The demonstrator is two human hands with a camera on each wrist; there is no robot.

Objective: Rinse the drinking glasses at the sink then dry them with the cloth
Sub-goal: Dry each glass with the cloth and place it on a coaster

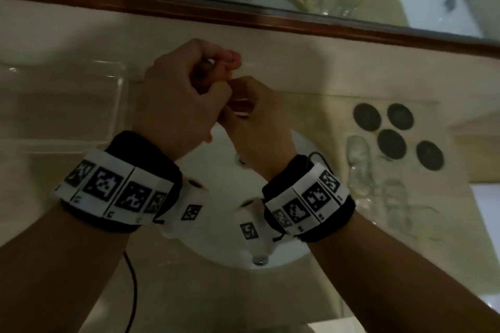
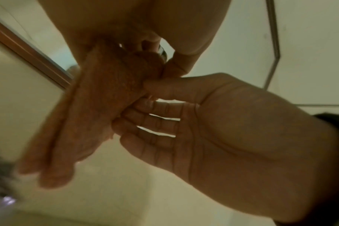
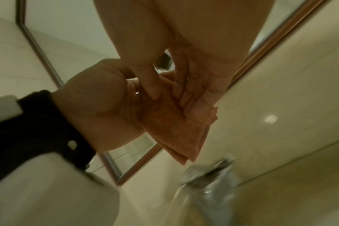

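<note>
- I see my left hand [image 1: 176, 97] and right hand [image 1: 254, 119] meeting above the white sink [image 1: 295, 251], both closed on the orange cloth [image 3: 176, 130].
- Left fingers curl round its bunched top; right thumb and fingers [image 3: 192, 97] pinch the hanging folds.
- Drinking glasses [image 1: 359, 159] lie on the counter [image 1: 311, 84] toward its right edge, beside four dark coasters [image 1: 392, 143].

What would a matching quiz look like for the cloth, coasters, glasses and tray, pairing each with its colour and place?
Things:
1 cloth
2 coasters
3 glasses
4 tray

Descriptions:
A clear, left of the sink
B orange, gripped by the left hand and right hand
C dark, round, on the counter
D clear, right of the sink

Pairs: 1-B, 2-C, 3-D, 4-A
</note>
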